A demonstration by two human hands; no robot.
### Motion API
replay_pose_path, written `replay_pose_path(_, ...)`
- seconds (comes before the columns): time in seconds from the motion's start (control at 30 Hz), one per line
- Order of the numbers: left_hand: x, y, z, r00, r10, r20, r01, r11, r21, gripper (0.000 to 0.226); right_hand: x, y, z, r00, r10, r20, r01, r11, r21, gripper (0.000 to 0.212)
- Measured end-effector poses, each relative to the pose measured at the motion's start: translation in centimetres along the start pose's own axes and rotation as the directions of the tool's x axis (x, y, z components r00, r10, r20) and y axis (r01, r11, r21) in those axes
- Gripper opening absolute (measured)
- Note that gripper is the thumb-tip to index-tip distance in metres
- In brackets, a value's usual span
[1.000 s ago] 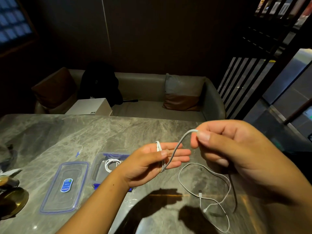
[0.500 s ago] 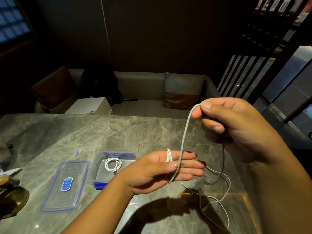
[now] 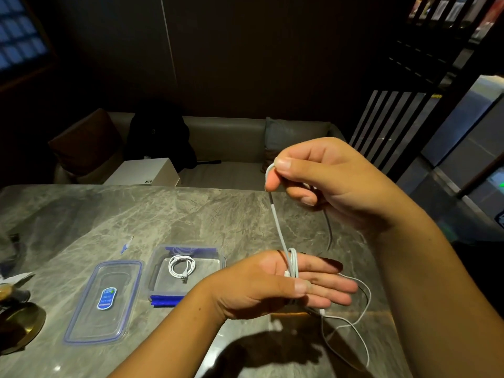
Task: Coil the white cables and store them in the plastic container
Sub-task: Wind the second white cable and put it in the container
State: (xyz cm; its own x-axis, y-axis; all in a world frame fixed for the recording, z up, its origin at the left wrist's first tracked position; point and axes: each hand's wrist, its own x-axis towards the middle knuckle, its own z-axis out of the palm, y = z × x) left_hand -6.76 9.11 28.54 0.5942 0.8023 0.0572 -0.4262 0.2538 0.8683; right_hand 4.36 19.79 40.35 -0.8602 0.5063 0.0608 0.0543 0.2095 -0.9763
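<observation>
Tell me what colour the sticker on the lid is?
The sticker on the clear lid is mostly blue with a white edge; the head view shows it.

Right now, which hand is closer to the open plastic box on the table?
Left. The left hand hovers just beside the plastic box, white cable wound round its fingers; the right hand is higher, farther off, pinching that cable.

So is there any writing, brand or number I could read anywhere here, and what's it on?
Nothing reads clearly.
Blue oval sticker on the clear lid: print too small to read.
White box on the sofa: dark mark on its edge, blurred.
Green lit sign at the far right: unreadable.
</observation>
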Motion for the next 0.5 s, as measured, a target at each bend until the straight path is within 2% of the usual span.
replay_pose_path(0.17, -0.3, 0.0, 0.5, 1.0, -0.025, -0.014, 0.027, 0.995, 0.098, 0.048, 0.5, 1.4, -0.9, 0.999, 0.032, 0.009, -0.032, 0.999, -0.008, 0.032)
replay_pose_path(0.33, -0.6, 0.7, 0.9, 0.999, 0.01, -0.04, -0.007, 0.997, 0.071, 0.048, 0.9, 4.2, -2.1, 0.99, 0.11, -0.085, -0.089, 0.972, 0.219, 0.033)
replay_pose_path(0.5, -0.2, 1.4, 1.7, 1.0, 0.023, 0.016, -0.024, 0.995, 0.099, 0.048, 2.1, 7.9, -1.5, 0.973, 0.226, -0.036, -0.192, 0.893, 0.407, 0.03)
